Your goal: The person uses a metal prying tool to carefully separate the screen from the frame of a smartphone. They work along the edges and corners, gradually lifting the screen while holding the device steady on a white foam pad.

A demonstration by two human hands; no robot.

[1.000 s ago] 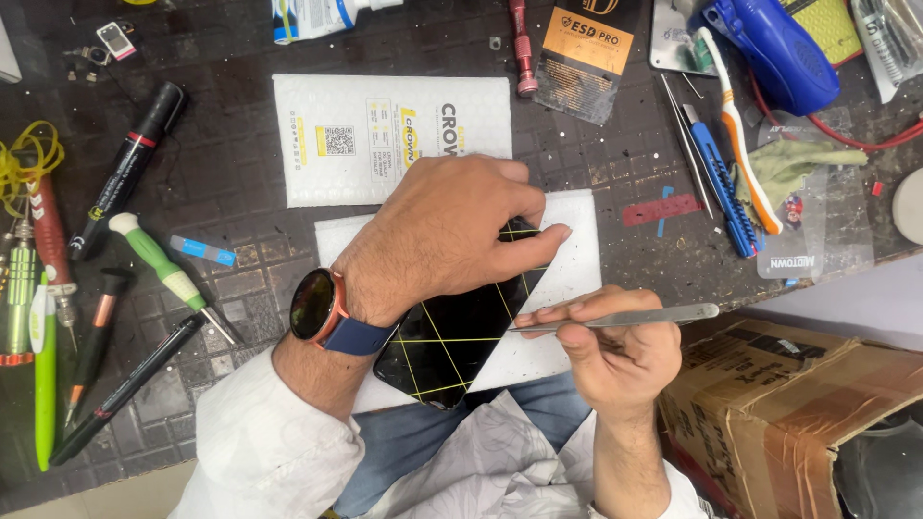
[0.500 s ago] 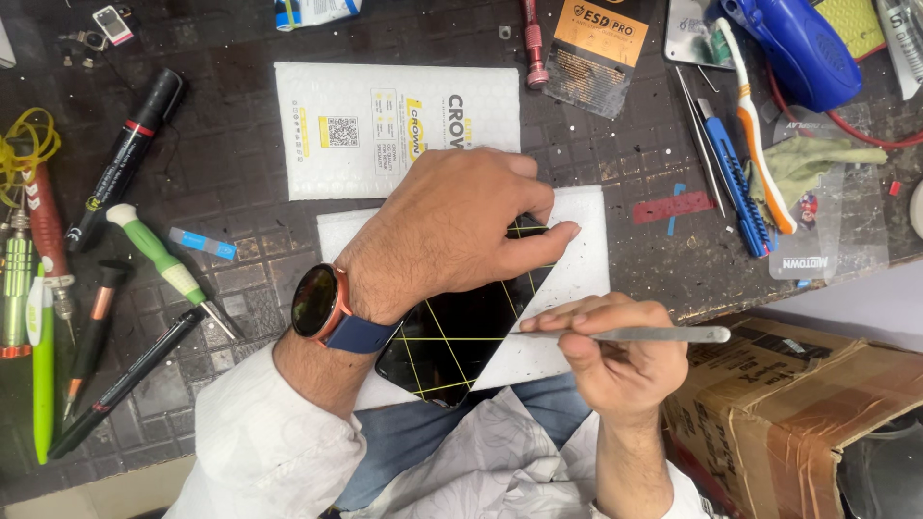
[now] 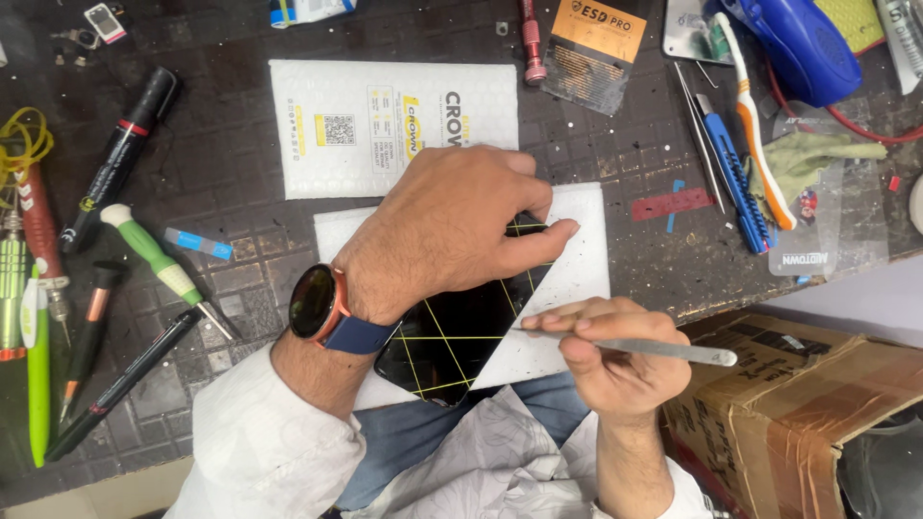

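Fingers of the left hand (image 3: 452, 231) press flat on a black glass phone screen (image 3: 452, 336) crossed with yellow lines, lying on a white foam sheet (image 3: 577, 279). Right hand (image 3: 615, 360) pinches slim metal tweezers (image 3: 635, 346), tip touching the screen's right edge, long axis running rightward away from it.

White padded envelope (image 3: 394, 125) lies flat up top, orange-black sachet (image 3: 588, 53) to its right, dark cracked phone screen (image 3: 461, 336) below, brown cardboard box (image 3: 798, 404) bottom right.
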